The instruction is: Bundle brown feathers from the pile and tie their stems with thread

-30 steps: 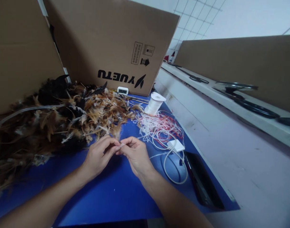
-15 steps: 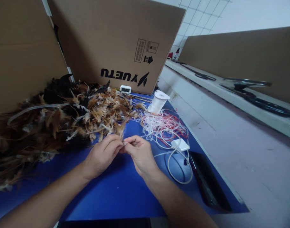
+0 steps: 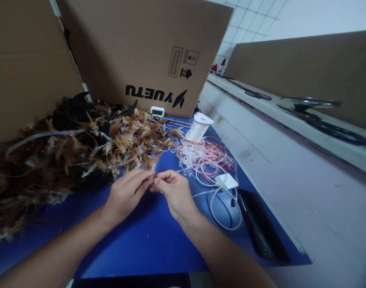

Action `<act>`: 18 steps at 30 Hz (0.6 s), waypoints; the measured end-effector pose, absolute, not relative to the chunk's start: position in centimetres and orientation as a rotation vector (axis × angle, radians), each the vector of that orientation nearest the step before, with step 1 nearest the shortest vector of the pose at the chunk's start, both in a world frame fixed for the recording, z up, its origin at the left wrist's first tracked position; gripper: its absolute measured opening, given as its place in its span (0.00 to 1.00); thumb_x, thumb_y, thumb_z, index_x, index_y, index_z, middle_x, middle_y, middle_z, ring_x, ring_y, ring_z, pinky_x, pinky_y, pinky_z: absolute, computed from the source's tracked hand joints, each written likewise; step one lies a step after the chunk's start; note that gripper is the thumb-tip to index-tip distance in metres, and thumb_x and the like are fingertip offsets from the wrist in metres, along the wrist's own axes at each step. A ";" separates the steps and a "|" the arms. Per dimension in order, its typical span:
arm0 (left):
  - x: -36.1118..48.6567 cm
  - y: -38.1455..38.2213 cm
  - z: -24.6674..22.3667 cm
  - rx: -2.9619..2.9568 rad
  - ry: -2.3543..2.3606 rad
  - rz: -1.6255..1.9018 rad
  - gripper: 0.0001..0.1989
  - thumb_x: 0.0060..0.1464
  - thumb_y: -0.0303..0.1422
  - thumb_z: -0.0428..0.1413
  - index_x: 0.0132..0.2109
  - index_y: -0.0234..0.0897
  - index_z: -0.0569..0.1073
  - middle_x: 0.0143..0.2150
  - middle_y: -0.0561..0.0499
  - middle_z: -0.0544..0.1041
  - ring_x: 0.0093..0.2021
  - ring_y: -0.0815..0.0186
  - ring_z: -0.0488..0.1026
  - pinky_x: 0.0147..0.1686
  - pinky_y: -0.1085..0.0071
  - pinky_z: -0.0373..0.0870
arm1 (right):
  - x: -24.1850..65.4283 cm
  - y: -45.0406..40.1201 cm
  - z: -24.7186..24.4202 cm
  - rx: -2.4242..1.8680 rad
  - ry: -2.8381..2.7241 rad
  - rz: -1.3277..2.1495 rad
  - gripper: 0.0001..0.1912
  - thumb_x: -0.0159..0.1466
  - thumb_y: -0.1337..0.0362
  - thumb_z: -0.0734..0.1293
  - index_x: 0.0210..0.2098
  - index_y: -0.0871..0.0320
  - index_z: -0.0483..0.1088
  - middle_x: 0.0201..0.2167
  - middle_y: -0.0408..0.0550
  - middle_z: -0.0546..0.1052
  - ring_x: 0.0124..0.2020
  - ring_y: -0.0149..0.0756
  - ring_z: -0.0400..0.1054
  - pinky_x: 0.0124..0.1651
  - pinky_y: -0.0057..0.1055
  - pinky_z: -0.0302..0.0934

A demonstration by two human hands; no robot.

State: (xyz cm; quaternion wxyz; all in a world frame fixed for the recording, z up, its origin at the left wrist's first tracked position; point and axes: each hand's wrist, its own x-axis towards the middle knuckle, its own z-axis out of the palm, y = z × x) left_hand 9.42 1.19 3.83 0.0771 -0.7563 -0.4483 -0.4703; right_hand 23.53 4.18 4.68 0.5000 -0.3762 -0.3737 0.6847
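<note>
Both hands meet over the blue table [image 3: 147, 248], fingertips touching. My left hand [image 3: 127, 196] is closed in a pinch, and a small tuft of brown feathers [image 3: 149, 162] stands up just beyond its fingertips. My right hand [image 3: 177, 195] pinches at the same spot, thumb against forefinger. Whatever lies between its fingertips is too small and covered to make out. Close by on the left spreads a big heap of brown and black feathers [image 3: 131, 138].
Behind stands a cardboard box [image 3: 111, 52]. To the right are a white spool [image 3: 197, 127], tangled white and red strings [image 3: 197, 156], a white adapter [image 3: 227, 182] with a looped cable, and a dark phone-like slab [image 3: 262, 226]. A small white digital display [image 3: 157, 111] sits by the box.
The fingertips have closed tighter together, and the pale bit seen between them is now hidden. The feather tuft has shifted slightly left. The whole view has moved a little.
</note>
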 end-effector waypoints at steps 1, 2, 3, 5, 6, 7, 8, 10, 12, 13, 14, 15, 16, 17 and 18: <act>9.4 1.2 3.9 -2.265 -1.356 -1.429 0.09 0.55 0.23 0.56 0.44 0.33 0.74 0.38 0.47 0.79 0.38 0.69 0.76 0.41 0.75 0.72 | 23.5 4.2 4.7 -0.911 -0.900 1.654 0.07 0.44 0.70 0.73 0.23 0.61 0.71 0.19 0.39 0.75 0.20 0.27 0.70 0.28 0.25 0.69; 9.4 1.2 3.9 -2.263 -1.371 -1.451 0.08 0.54 0.23 0.57 0.43 0.33 0.74 0.37 0.47 0.79 0.37 0.69 0.76 0.40 0.76 0.72 | 23.5 4.2 4.7 -0.913 -0.897 1.655 0.07 0.44 0.70 0.73 0.23 0.61 0.71 0.19 0.39 0.75 0.20 0.27 0.70 0.28 0.25 0.69; 9.4 1.1 4.0 -2.261 -1.392 -1.471 0.07 0.54 0.23 0.57 0.42 0.33 0.74 0.36 0.48 0.79 0.36 0.69 0.76 0.39 0.76 0.72 | 23.5 4.1 4.7 -0.915 -0.895 1.656 0.08 0.44 0.70 0.73 0.23 0.61 0.70 0.19 0.39 0.75 0.20 0.27 0.70 0.28 0.25 0.69; 9.4 1.1 4.0 -2.261 -1.448 -1.509 0.06 0.53 0.24 0.58 0.40 0.34 0.75 0.35 0.49 0.79 0.35 0.69 0.76 0.37 0.76 0.72 | 23.5 4.1 4.8 -0.919 -0.891 1.661 0.08 0.44 0.70 0.73 0.23 0.61 0.70 0.19 0.39 0.75 0.19 0.27 0.70 0.28 0.25 0.69; 9.4 1.1 4.0 -2.263 -1.489 -1.530 0.06 0.53 0.25 0.58 0.39 0.35 0.75 0.35 0.50 0.79 0.34 0.69 0.76 0.36 0.76 0.72 | 23.6 4.1 4.8 -0.919 -0.890 1.661 0.09 0.44 0.69 0.73 0.23 0.61 0.70 0.19 0.40 0.75 0.19 0.27 0.70 0.28 0.25 0.69; 9.4 1.1 4.0 -2.264 -1.539 -1.559 0.06 0.53 0.25 0.58 0.40 0.36 0.75 0.35 0.51 0.79 0.33 0.70 0.76 0.35 0.77 0.72 | 23.6 4.1 4.9 -0.918 -0.892 1.659 0.09 0.44 0.69 0.73 0.23 0.61 0.70 0.19 0.40 0.75 0.20 0.27 0.71 0.28 0.25 0.69; 9.5 1.1 4.0 -2.268 -1.600 -1.596 0.07 0.53 0.26 0.59 0.40 0.37 0.75 0.35 0.51 0.79 0.32 0.70 0.76 0.34 0.77 0.72 | 23.6 4.1 4.9 -0.919 -0.896 1.655 0.08 0.44 0.69 0.73 0.23 0.62 0.70 0.19 0.40 0.75 0.20 0.27 0.71 0.28 0.25 0.69; 9.6 1.1 3.9 -2.270 -1.736 -1.715 0.08 0.53 0.28 0.59 0.42 0.38 0.74 0.34 0.53 0.79 0.30 0.71 0.76 0.32 0.77 0.73 | 23.7 4.1 5.0 -0.929 -0.906 1.642 0.08 0.45 0.69 0.73 0.23 0.62 0.71 0.19 0.40 0.75 0.20 0.27 0.71 0.28 0.24 0.68; 9.7 1.1 3.7 -2.268 -1.858 -1.849 0.09 0.52 0.30 0.59 0.42 0.38 0.72 0.32 0.54 0.78 0.29 0.71 0.76 0.30 0.77 0.73 | 23.7 4.2 4.9 -0.943 -0.913 1.625 0.08 0.45 0.69 0.73 0.23 0.62 0.71 0.19 0.40 0.75 0.19 0.27 0.71 0.27 0.24 0.68; 9.7 1.1 3.6 -2.267 -1.904 -1.899 0.08 0.52 0.31 0.60 0.41 0.37 0.72 0.31 0.54 0.77 0.28 0.71 0.75 0.30 0.77 0.73 | 23.6 4.2 4.9 -0.947 -0.914 1.616 0.07 0.45 0.69 0.73 0.23 0.61 0.71 0.18 0.40 0.75 0.18 0.27 0.70 0.27 0.24 0.68; 9.7 1.1 3.5 -2.269 -1.942 -1.934 0.08 0.52 0.32 0.60 0.39 0.37 0.71 0.30 0.55 0.76 0.27 0.71 0.75 0.29 0.76 0.73 | 23.6 4.3 4.8 -0.948 -0.915 1.610 0.07 0.45 0.70 0.73 0.23 0.61 0.71 0.18 0.40 0.75 0.18 0.27 0.70 0.27 0.24 0.68; 9.8 1.1 3.5 -2.274 -1.973 -1.960 0.08 0.51 0.33 0.60 0.38 0.37 0.71 0.30 0.55 0.76 0.27 0.71 0.75 0.28 0.76 0.73 | 23.6 4.3 4.7 -0.946 -0.917 1.605 0.07 0.45 0.70 0.73 0.23 0.61 0.71 0.18 0.40 0.75 0.18 0.27 0.70 0.27 0.24 0.68; 9.8 1.1 3.5 -2.280 -2.000 -1.979 0.08 0.51 0.33 0.60 0.37 0.37 0.71 0.29 0.55 0.75 0.26 0.71 0.74 0.28 0.76 0.73 | 23.6 4.3 4.7 -0.943 -0.920 1.602 0.07 0.45 0.70 0.73 0.23 0.61 0.71 0.18 0.40 0.75 0.18 0.27 0.70 0.27 0.24 0.67; 9.8 1.1 3.5 -2.286 -2.023 -1.990 0.07 0.51 0.33 0.60 0.36 0.37 0.71 0.29 0.55 0.75 0.26 0.71 0.74 0.27 0.76 0.72 | 23.6 4.3 4.6 -0.940 -0.925 1.599 0.07 0.45 0.70 0.73 0.23 0.61 0.71 0.18 0.40 0.75 0.19 0.27 0.70 0.27 0.24 0.67; 9.8 1.1 3.5 -2.290 -2.042 -1.990 0.07 0.51 0.34 0.60 0.36 0.37 0.71 0.28 0.55 0.75 0.25 0.71 0.74 0.26 0.76 0.71 | 23.6 4.3 4.6 -0.939 -0.931 1.596 0.07 0.45 0.70 0.73 0.23 0.61 0.71 0.18 0.40 0.75 0.19 0.27 0.71 0.27 0.24 0.67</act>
